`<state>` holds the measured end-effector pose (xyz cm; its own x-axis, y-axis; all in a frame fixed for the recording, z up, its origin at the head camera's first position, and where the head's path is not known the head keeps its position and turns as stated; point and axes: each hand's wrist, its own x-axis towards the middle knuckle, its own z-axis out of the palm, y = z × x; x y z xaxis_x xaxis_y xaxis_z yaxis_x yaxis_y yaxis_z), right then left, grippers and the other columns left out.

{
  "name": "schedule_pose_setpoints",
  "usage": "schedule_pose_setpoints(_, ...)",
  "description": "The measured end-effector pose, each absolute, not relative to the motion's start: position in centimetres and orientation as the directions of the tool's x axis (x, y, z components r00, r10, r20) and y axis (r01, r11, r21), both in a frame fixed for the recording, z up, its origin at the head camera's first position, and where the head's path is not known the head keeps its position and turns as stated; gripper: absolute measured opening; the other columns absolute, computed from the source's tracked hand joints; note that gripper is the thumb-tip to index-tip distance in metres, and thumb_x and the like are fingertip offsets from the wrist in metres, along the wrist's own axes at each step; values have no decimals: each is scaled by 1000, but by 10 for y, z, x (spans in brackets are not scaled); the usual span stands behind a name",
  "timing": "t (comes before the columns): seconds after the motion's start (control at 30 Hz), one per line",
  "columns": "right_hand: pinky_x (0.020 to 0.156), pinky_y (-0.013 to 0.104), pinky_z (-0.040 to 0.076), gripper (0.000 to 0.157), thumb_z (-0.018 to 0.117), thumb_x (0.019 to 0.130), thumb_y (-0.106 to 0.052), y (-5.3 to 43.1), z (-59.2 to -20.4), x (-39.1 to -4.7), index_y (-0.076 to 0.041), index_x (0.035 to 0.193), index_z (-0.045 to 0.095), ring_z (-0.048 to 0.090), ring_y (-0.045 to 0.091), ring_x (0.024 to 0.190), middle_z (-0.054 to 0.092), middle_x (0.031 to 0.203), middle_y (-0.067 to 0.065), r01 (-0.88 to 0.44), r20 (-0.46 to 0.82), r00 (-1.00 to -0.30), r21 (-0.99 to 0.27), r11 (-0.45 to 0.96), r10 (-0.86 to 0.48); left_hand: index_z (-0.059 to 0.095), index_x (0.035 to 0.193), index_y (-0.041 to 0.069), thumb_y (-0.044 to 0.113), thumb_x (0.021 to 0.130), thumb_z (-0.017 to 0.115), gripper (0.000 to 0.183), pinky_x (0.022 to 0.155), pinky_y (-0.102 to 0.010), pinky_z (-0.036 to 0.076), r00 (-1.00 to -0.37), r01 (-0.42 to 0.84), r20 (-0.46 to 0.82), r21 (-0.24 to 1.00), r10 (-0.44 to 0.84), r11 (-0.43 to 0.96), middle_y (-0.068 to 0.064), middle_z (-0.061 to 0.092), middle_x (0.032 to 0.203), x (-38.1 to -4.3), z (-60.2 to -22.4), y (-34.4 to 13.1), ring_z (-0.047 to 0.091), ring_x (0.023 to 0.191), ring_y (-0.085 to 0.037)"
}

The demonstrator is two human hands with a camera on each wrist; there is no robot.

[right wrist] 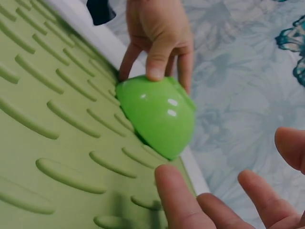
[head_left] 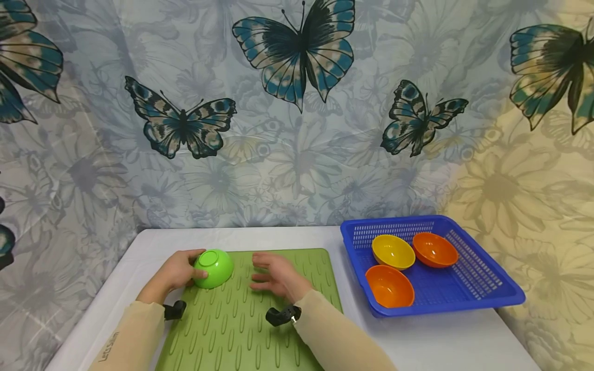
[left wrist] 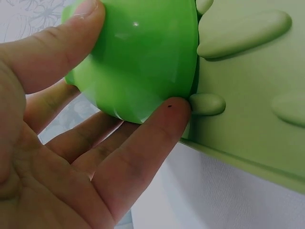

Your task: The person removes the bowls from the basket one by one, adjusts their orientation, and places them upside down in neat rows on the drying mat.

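A bright green bowl [head_left: 214,268] sits upside down at the far left corner of the green ridged mat [head_left: 241,330], its foot ring facing up. My left hand [head_left: 178,273] grips it from the left, thumb on the outer wall and fingers spread around the far side. In the left wrist view a fingertip [left wrist: 175,107] lies low by the bowl's rim, close to the mat's ridges. To the right of the bowl, my right hand [head_left: 278,276] hovers over the mat with fingers extended and nothing in them. A gap separates it from the bowl.
A blue plastic basket [head_left: 468,304] stands right of the mat on the white-covered table [head_left: 371,340]. Inside are a yellow bowl [head_left: 393,252], an orange bowl [head_left: 435,250] at the back and another orange bowl [head_left: 390,286] in front. Butterfly-patterned cloth [head_left: 297,170] hangs behind the table.
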<state>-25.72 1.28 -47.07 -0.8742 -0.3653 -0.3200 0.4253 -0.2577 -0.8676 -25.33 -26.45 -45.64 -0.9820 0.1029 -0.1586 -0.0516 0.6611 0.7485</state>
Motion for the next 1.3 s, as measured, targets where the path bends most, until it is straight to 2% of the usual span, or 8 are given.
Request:
schedule_pose_setpoints(0.23,90,55,52,57,66,95,-19,32,-457,-245,0,146,48,40,56,127,38,149,27,422,-298,-864,-868,-262,-406,41,146,-10,8,82,81,77,72,-45,58,-982,-51,-156,752,102,657,-36,49,136,-253,-458,-265,53,117,-50)
schedule_pose_setpoints(0.43,93,57,49,60,65,96,-23,56,-438,-238,-4,149,44,32,54,134,31,154,26,408,-241,-853,-861,-304,-462,42,146,-9,7,82,81,77,71,-44,58,-983,-55,-154,760,98,647,-36,49,136,-253,-459,-264,54,116,-49)
schedule_pose_setpoints(0.6,95,59,47,62,60,98,-25,82,-419,-230,-7,153,38,34,51,135,29,155,24,372,-185,-838,-882,-289,-514,41,147,-9,7,82,80,77,72,-44,58,-983,-61,-159,761,95,646,-36,48,137,-252,-460,-265,53,117,-49)
schedule_pose_setpoints(0.83,101,60,41,58,53,102,-21,131,-397,-212,-10,156,33,32,47,138,26,157,21,338,-137,-831,-894,-295,-540,41,147,-8,7,83,80,77,72,-44,58,-983,-64,-161,763,93,643,-35,47,138,-252,-461,-264,53,117,-49)
schedule_pose_setpoints(1.03,105,63,35,59,47,106,-22,187,-389,-193,-11,159,24,31,46,139,21,159,21,315,-106,-840,-894,-318,-533,41,147,-8,8,83,80,77,73,-45,58,-984,-56,-151,762,93,645,-35,47,138,-253,-462,-263,52,118,-49)
schedule_pose_setpoints(1.2,107,61,32,44,35,109,-23,242,-385,-177,-24,153,39,39,35,136,36,152,9,310,-75,-837,-881,-357,-542,41,147,-8,8,83,80,77,75,-44,57,-985,-58,-150,755,86,653,-35,47,139,-253,-462,-264,50,121,-50)
schedule_pose_setpoints(1.3,108,59,33,43,27,111,-22,269,-383,-169,-26,147,49,44,31,134,46,146,3,296,-16,-827,-862,-411,-562,41,148,-7,8,83,80,77,75,-43,58,-984,-66,-156,756,82,651,-35,47,139,-252,-463,-265,50,121,-49)
